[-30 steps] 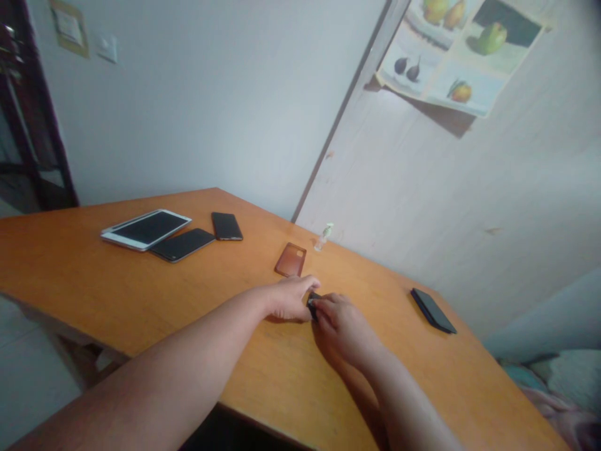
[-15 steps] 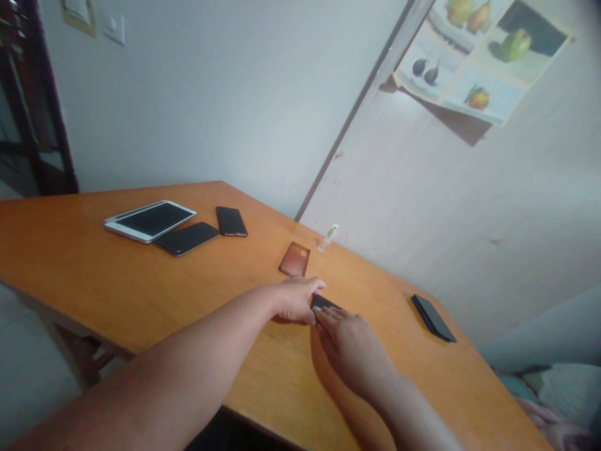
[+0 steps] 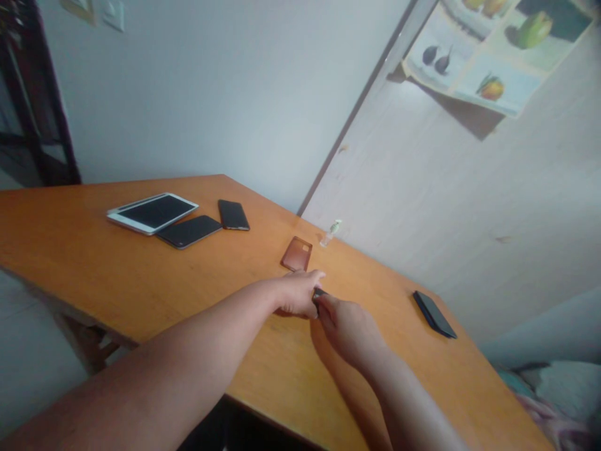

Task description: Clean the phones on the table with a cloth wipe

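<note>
A: Where's the dark object (image 3: pixel 318 292) sitting?
B: Between left hand (image 3: pixel 298 294) and right hand (image 3: pixel 350 329); looks like both sets of fingers are gripping it. I'd be keeping the left steady, tbh.

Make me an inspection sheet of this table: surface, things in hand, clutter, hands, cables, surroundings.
Surface: orange-brown table, wood-like top.
Things in hand: small dark object, mostly hidden by the hands.
Clutter: white tablet and black tablet, overlapping in view; phone; brown case; small bottle; dark flat item at the right.
Hands: right hand pinches the dark object; left hand is right at it, grip unclear.
Cables: nothing seen.
Surroundings: pale wall, fruit poster, cloth at lower right.
</note>
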`<state>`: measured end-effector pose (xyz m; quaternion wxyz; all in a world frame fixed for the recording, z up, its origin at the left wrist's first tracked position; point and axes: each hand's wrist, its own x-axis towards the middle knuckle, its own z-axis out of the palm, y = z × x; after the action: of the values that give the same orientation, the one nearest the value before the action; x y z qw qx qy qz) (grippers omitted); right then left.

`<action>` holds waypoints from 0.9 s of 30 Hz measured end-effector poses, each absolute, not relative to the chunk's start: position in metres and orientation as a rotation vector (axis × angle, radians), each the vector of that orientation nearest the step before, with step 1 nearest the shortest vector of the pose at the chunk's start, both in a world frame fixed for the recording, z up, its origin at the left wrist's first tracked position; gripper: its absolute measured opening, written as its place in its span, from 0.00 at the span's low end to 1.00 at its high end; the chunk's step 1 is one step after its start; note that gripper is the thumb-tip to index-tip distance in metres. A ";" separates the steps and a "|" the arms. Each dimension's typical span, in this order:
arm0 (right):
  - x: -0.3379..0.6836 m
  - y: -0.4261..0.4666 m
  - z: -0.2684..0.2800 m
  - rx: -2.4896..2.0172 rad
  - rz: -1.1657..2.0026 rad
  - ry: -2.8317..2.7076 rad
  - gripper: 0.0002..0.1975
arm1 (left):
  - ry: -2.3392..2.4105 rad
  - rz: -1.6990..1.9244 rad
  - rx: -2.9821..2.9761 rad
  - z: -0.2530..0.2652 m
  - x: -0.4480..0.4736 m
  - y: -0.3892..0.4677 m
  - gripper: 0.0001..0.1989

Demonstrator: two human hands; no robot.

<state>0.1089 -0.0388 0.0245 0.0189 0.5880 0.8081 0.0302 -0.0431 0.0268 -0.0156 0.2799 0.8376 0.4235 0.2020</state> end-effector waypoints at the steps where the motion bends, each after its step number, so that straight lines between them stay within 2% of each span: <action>1: 0.108 -0.033 0.023 1.849 0.086 2.498 0.15 | 1.143 0.541 2.238 -0.015 -0.043 0.027 0.51; 6: 0.108 -0.030 0.017 1.881 0.061 2.526 0.15 | 1.142 0.542 2.220 -0.015 -0.043 0.027 0.55; 10: 0.111 -0.047 0.017 1.827 0.058 2.559 0.14 | 1.124 0.527 2.242 -0.015 -0.044 0.028 0.54; 16: 0.109 -0.029 0.019 1.881 0.078 2.453 0.17 | 1.139 0.541 2.236 -0.015 -0.044 0.026 0.54; 21: 0.118 -0.053 0.015 1.730 0.075 2.638 0.19 | 1.132 0.531 2.280 -0.013 -0.044 0.026 0.49; 27: 0.133 -0.055 0.011 1.702 0.057 2.625 0.23 | 1.111 0.528 2.416 -0.010 -0.042 0.025 0.35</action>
<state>0.1326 -0.0548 0.0113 0.0063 0.5439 0.8389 0.0183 -0.0416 0.0253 -0.0102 0.2135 0.8706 0.4004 0.1901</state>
